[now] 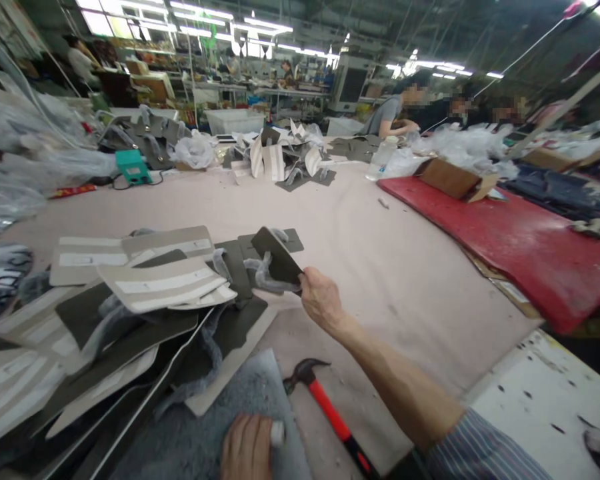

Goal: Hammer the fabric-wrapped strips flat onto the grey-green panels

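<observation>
My right hand (323, 299) is closed on the corner of a dark grey panel (279, 257), which is tilted up off the table and has a plastic-wrapped strap on it. Low in the view, my left hand (247, 447) rests on a grey slab (260, 380), fingers together, beside a small whitish cylinder (277, 433); whether it grips that piece is unclear. A hammer with a red and black handle (330, 407) lies between my hands. To the left, a loose pile of dark and beige panels (155, 283) with wrapped straps spreads out.
The pink-covered table (370, 253) carries more panels (275, 157) at its far side. A teal device (133, 167) stands back left. At right lie a red board (510, 247) and an open cardboard box (450, 179). A clear bottle (381, 159) stands near it. People sit beyond.
</observation>
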Demonstrator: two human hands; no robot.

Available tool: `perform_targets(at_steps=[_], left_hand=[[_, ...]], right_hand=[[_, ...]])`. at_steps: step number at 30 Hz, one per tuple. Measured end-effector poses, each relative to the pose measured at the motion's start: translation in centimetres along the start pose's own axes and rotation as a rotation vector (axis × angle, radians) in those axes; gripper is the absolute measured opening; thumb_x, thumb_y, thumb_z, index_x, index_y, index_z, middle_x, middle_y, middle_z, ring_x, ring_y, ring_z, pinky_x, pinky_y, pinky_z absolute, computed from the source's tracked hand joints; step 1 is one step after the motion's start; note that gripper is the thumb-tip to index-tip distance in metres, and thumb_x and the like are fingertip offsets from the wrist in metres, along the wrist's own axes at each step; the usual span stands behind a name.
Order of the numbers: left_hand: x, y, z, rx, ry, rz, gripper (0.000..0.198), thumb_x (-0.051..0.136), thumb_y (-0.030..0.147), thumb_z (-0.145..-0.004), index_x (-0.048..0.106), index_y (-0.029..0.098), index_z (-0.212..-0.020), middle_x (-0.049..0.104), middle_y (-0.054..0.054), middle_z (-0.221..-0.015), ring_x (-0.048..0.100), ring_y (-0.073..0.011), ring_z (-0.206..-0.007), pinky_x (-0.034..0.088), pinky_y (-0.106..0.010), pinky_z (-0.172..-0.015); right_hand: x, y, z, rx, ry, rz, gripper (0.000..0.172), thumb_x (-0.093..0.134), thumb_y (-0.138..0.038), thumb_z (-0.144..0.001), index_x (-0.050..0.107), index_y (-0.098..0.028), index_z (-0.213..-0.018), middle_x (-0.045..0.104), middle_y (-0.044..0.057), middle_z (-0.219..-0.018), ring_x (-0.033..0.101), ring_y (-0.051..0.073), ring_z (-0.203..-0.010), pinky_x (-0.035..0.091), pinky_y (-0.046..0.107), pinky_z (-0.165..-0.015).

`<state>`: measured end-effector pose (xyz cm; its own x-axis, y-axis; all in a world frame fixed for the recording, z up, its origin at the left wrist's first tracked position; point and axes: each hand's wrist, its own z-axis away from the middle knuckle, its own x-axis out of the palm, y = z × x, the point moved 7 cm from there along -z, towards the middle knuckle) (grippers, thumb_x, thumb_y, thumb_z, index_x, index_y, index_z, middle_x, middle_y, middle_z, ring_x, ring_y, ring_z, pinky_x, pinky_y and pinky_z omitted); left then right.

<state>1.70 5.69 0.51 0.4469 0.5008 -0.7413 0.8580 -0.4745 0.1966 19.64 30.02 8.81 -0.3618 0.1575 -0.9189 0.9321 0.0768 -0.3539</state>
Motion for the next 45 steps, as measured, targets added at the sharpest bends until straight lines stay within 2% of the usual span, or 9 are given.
perform_targets(at_steps=[4,7,12,17,25,32,36,42,45], left_hand=[[-1.6,-0.2,-0.5,-0.162,-0.090,0.178,0.024,0.044,0.011,-0.093,0.063,0.016,-0.106,0.069,-0.010,-0.099,0.064,-0.0226,-0.095,0.052,-0.036,-0.087],[-4.4,-1.7,-0.3,-0.379,0.038,0.318,0.018,0.048,0.023,-0.094,0.063,0.017,-0.102,0.068,-0.009,-0.098,0.064,-0.0216,-0.093,0.052,-0.034,-0.085],[-7.1,-5.2,4.8,-0.994,0.173,0.411,0.034,0.064,0.043,-0.085,0.067,0.018,-0.108,0.072,-0.005,-0.094,0.067,-0.0216,-0.087,0.051,-0.032,-0.085],[-6.9,-4.1,5.9,-1.058,0.185,0.651,0.041,0.072,0.046,-0.078,0.071,0.017,-0.106,0.074,-0.005,-0.095,0.068,-0.0202,-0.091,0.052,-0.029,-0.087],[-3.1,-0.7,0.2,-0.900,0.034,0.999,0.032,0.075,0.040,-0.076,0.071,0.014,-0.095,0.075,-0.007,-0.092,0.070,-0.0189,-0.086,0.054,-0.028,-0.081],[-0.5,0.9,-0.2,-0.837,-0.080,1.041,0.026,0.069,0.037,-0.081,0.069,0.015,-0.094,0.076,-0.006,-0.093,0.070,-0.0188,-0.087,0.053,-0.028,-0.081],[-0.8,1.3,0.1,-0.770,-0.127,0.957,0.022,0.067,0.034,-0.083,0.069,0.016,-0.096,0.076,-0.005,-0.094,0.070,-0.0180,-0.086,0.053,-0.027,-0.079],[-0.9,1.5,-0.1,-0.733,-0.173,0.928,0.020,0.066,0.033,-0.084,0.071,0.017,-0.096,0.076,-0.004,-0.095,0.070,-0.0183,-0.087,0.053,-0.027,-0.081],[-0.8,1.5,-0.2,-0.726,-0.195,0.947,0.021,0.065,0.033,-0.084,0.071,0.017,-0.097,0.076,-0.004,-0.093,0.069,-0.0180,-0.086,0.053,-0.026,-0.080]], right_hand=[[-4.4,0.3,7.2,0.156,0.071,-0.519,0.027,0.044,-0.036,-0.092,0.050,-0.020,-0.071,0.049,-0.002,-0.061,0.044,0.014,-0.059,0.029,0.026,-0.057],[-5.0,0.3,14.9,0.314,-0.066,-0.995,0.026,0.054,-0.044,-0.085,0.058,-0.019,-0.079,0.058,-0.001,-0.067,0.050,0.015,-0.062,0.038,0.025,-0.058],[-1.2,-0.2,29.0,0.603,-0.373,-1.489,0.041,0.070,-0.049,-0.075,0.065,-0.019,-0.102,0.070,0.003,-0.080,0.064,0.021,-0.073,0.050,0.032,-0.070],[4.3,0.8,37.5,0.741,-0.475,-1.369,0.039,0.070,-0.054,-0.071,0.067,-0.017,-0.085,0.072,0.006,-0.080,0.066,0.025,-0.075,0.051,0.036,-0.072],[7.1,1.7,38.6,0.706,-0.469,-1.377,0.045,0.066,-0.055,-0.072,0.068,-0.014,-0.092,0.071,0.005,-0.076,0.066,0.025,-0.073,0.051,0.035,-0.070],[7.0,2.1,38.5,0.622,-0.489,-1.256,0.045,0.059,-0.056,-0.078,0.070,-0.015,-0.094,0.070,0.005,-0.080,0.065,0.025,-0.078,0.051,0.035,-0.071],[4.9,2.6,37.3,0.447,-0.489,-0.941,0.036,0.053,-0.049,-0.083,0.066,-0.016,-0.085,0.067,0.005,-0.076,0.061,0.023,-0.073,0.047,0.032,-0.069],[-1.4,5.4,34.4,0.273,-0.105,-0.496,0.031,0.045,-0.040,-0.092,0.064,-0.019,-0.103,0.069,0.009,-0.097,0.064,0.023,-0.090,0.045,0.033,-0.082],[-2.0,7.1,33.3,0.289,-0.054,-0.412,0.031,0.045,-0.040,-0.092,0.064,-0.019,-0.102,0.069,0.009,-0.095,0.064,0.023,-0.087,0.046,0.033,-0.079]])
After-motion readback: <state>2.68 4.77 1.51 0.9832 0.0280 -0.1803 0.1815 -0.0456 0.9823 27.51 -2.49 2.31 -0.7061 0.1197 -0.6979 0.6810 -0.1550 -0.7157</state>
